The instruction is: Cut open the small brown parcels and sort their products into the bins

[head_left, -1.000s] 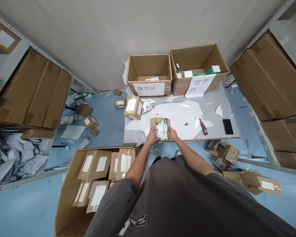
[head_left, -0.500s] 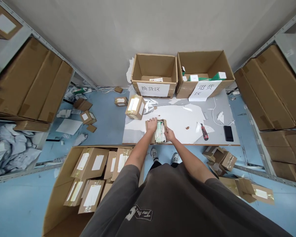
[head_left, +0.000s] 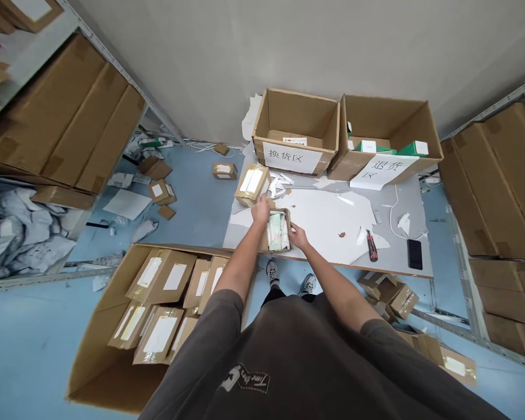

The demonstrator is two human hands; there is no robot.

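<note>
Small open carton (head_left: 263, 242) sits at the front edge of the tabletop (head_left: 413, 211), dead ahead of the person, between both hands. Green-and-white packets (head_left: 279, 230) pack it. Long axis looks roughly front to back, toward the wall (head_left: 188, 70), so the hands come at it from the long sides. Left hand (head_left: 261, 211) is over its rear left corner, can't tell if it pinches the flap or just lies on it. Right hand (head_left: 298, 235) grasps the right side wall, fingertips partly hidden. Neither hand is clearly nearer, both are at the carton. Tight spot: taped box (head_left: 252, 184), just behind the left hand, can't tell if they touch. Paper scraps (head_left: 280, 184) lie right of that box. Farther back, two big signed boxes: left bin (head_left: 292, 157) and right bin (head_left: 382, 170), the right one with green boxes (head_left: 413, 149) in it. Right side: utility knife (head_left: 371, 246), then phone (head_left: 415, 254), both well apart from the right hand. Left of the person: large carton (head_left: 91, 344) of labelled parcels (head_left: 160, 335), near the left forearm
</note>
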